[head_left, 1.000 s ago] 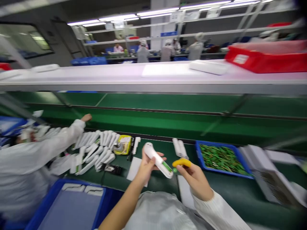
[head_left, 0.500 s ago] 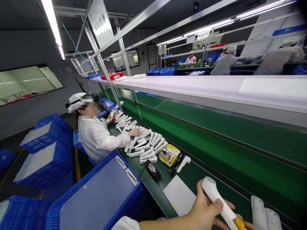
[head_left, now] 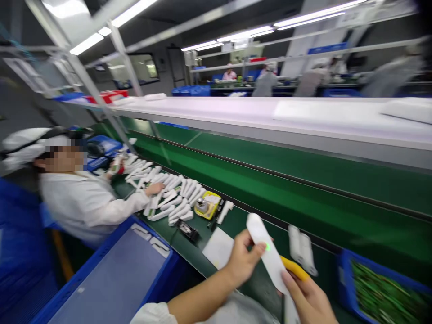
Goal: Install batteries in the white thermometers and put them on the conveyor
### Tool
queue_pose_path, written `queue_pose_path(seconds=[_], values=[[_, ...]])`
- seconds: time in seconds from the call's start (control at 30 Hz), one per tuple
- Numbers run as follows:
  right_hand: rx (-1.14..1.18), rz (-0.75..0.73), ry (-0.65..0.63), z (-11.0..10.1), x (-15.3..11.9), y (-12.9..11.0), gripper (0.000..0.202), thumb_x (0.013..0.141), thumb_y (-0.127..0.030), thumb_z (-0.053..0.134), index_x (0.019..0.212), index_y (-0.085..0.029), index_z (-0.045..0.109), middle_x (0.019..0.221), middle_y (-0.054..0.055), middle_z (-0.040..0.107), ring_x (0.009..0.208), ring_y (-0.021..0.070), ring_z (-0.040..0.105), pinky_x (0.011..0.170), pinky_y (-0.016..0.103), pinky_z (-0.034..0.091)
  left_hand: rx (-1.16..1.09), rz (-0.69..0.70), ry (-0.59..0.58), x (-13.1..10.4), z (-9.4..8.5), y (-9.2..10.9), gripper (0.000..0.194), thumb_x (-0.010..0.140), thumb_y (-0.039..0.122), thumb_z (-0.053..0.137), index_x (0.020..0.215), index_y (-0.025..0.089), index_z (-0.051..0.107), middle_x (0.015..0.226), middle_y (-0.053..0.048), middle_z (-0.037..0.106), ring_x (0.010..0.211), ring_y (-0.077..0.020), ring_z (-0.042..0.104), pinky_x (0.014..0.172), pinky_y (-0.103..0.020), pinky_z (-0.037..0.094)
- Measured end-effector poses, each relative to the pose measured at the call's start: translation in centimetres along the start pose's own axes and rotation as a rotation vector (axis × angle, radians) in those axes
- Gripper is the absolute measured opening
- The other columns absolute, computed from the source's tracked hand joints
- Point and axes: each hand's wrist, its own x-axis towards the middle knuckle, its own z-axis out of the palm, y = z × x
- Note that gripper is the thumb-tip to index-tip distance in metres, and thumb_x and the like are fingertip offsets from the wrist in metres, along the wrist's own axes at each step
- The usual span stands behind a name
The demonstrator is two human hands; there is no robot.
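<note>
A long white plastic handheld device (head_left: 265, 240) with a rounded end is raised in front of me, a small green light glowing on its face. Round its upper part, my left hand (head_left: 245, 256) is closed, thumb near the light. At its lower end my right hand (head_left: 305, 294) is closed on a yellow-handled tool (head_left: 294, 268), with the thumb against the device; the tool's working end is hidden. Beyond my hands, two white housings (head_left: 301, 245) lie on the green bench. A white sheet (head_left: 219, 247) is to the left of my left hand.
Several white devices (head_left: 175, 207) cover the bench before a co-worker (head_left: 91, 198) at left. Near them are a yellow tray (head_left: 212, 206) and a black box-shaped device (head_left: 187, 230). A blue crate (head_left: 155, 274) stands at front left, a blue bin (head_left: 347, 288) of green pieces at right. A shelf (head_left: 236, 112) spans above.
My view has swung right, bringing the bin of green pieces into sight. The device has been turned, so its green light now shows. The yellow handle and my right hand are more visible.
</note>
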Motion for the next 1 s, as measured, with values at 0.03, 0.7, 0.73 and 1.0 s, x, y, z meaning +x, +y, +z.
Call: queue_pose_path(seconds=[0.03, 0.7, 0.73, 1.0], values=[[0.068, -0.021, -0.004, 0.8, -0.5, -0.7, 0.044, 0.064, -0.053, 0.074, 0.091, -0.019, 0.068, 0.079, 0.006, 0.070, 0.061, 0.0170, 0.060, 0.052, 0.026, 0.052, -0.039, -0.016, -0.006, 0.0, -0.1, -0.2, 0.059, 0.067, 0.059, 0.068, 0.100, 0.011, 0.067, 0.095, -0.013, 0.068, 0.087, -0.0229, 0.060, 0.079, -0.033, 0.045], [-0.239, -0.276, 0.056, 2.4, 0.6, -1.0, 0.048, 0.089, -0.057, 0.038, 0.063, -0.017, 0.049, 0.056, -0.003, 0.040, 0.052, 0.0107, 0.036, 0.049, 0.025, 0.027, -0.301, -0.284, -0.282, 2.2, 0.2, -1.0, 0.059, 0.056, 0.058, 0.076, 0.096, 0.016, 0.066, 0.094, -0.007, 0.063, 0.091, -0.0204, 0.058, 0.086, -0.031, 0.044], [-0.221, -0.261, 0.043, 2.5, 0.8, -1.0, 0.047, 0.089, -0.056, 0.038, 0.069, -0.016, 0.053, 0.058, -0.002, 0.043, 0.054, 0.0110, 0.038, 0.050, 0.025, 0.029, -0.322, -0.286, -0.285, 2.4, 0.2, -1.1, 0.057, 0.057, 0.057, 0.076, 0.096, 0.016, 0.065, 0.094, -0.007, 0.063, 0.092, -0.0198, 0.057, 0.087, -0.030, 0.043], [-0.194, -0.155, 0.012, 1.5, 1.3, -0.3, 0.051, 0.086, -0.056, 0.046, 0.110, -0.015, 0.064, 0.092, 0.009, 0.068, 0.087, 0.0248, 0.062, 0.078, 0.034, 0.050, -0.406, -0.275, -0.295, 3.3, 0.5, -1.7, 0.054, 0.058, 0.055, 0.076, 0.092, 0.015, 0.063, 0.085, -0.007, 0.063, 0.082, -0.0194, 0.059, 0.073, -0.028, 0.043]])
